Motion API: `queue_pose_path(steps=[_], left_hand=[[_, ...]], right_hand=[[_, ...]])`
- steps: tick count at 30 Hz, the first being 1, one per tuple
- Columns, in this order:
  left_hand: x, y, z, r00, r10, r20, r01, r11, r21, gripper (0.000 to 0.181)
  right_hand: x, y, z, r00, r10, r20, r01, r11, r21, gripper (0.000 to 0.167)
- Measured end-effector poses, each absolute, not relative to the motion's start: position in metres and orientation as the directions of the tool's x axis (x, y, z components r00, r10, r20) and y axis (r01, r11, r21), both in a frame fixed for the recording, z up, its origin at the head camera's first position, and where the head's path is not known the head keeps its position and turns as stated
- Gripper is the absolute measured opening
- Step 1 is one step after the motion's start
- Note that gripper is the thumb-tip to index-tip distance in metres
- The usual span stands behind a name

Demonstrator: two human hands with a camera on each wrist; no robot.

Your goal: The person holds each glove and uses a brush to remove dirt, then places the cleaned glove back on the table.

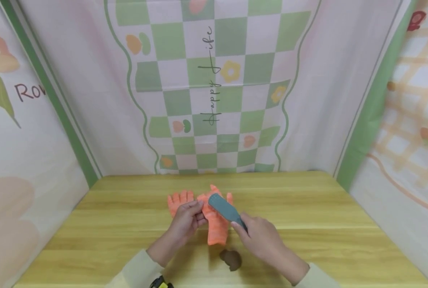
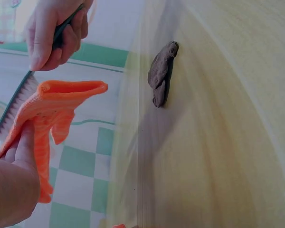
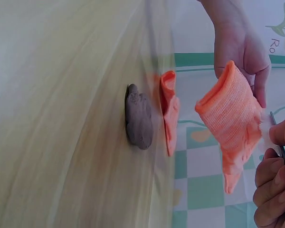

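Note:
An orange knitted glove (image 1: 216, 224) is held up off the table, its cuff toward the person. My left hand (image 1: 187, 220) pinches it at its left side, thumb on top. My right hand (image 1: 262, 236) grips the dark handle of a blue-green brush (image 1: 224, 207). The brush lies across the glove's palm, and its pale bristles (image 2: 20, 102) touch the fabric in the left wrist view. A second orange glove (image 1: 179, 198) lies on the table behind my left hand, partly covered by it. A brown lump (image 1: 231, 260), like clay or mud, sits on the table below the raised glove.
The wood-grain table (image 1: 325, 224) spreads out on both sides. Behind it hangs a curtain (image 1: 232, 92) with green checks, and printed cloth also closes off the left and right sides. A black and yellow band (image 1: 161, 282) shows at the left wrist.

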State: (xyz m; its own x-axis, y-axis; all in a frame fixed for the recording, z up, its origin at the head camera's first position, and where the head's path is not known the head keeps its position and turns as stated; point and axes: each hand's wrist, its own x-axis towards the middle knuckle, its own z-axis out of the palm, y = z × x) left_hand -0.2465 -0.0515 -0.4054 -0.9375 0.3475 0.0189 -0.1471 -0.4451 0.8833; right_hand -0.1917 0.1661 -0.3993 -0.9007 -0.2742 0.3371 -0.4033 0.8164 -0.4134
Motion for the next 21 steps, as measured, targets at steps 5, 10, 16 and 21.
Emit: queue_pose_path(steps=[5,10,16,21], left_hand=[[-0.247,-0.054,-0.405,-0.942,0.337,0.012,-0.148,-0.444,0.884,0.03],[-0.249,-0.059,-0.404,-0.959,0.283,-0.002,-0.135,-0.453,0.881,0.03],[-0.252,-0.064,-0.405,-0.974,0.222,-0.037,-0.135,-0.446,0.885,0.032],[-0.254,-0.063,-0.408,-0.966,0.254,-0.04,-0.151,-0.432,0.889,0.031]], right_hand=[[-0.191,0.172,-0.403,-0.899,-0.283,0.333,-0.407,0.818,-0.405,0.029],[-0.191,0.186,-0.41,-0.921,-0.246,0.302,-0.353,0.856,-0.378,0.027],[-0.192,0.195,-0.412,-0.941,-0.2,0.272,-0.299,0.868,-0.397,0.029],[-0.193,0.192,-0.408,-0.929,-0.204,0.309,-0.328,0.84,-0.431,0.031]])
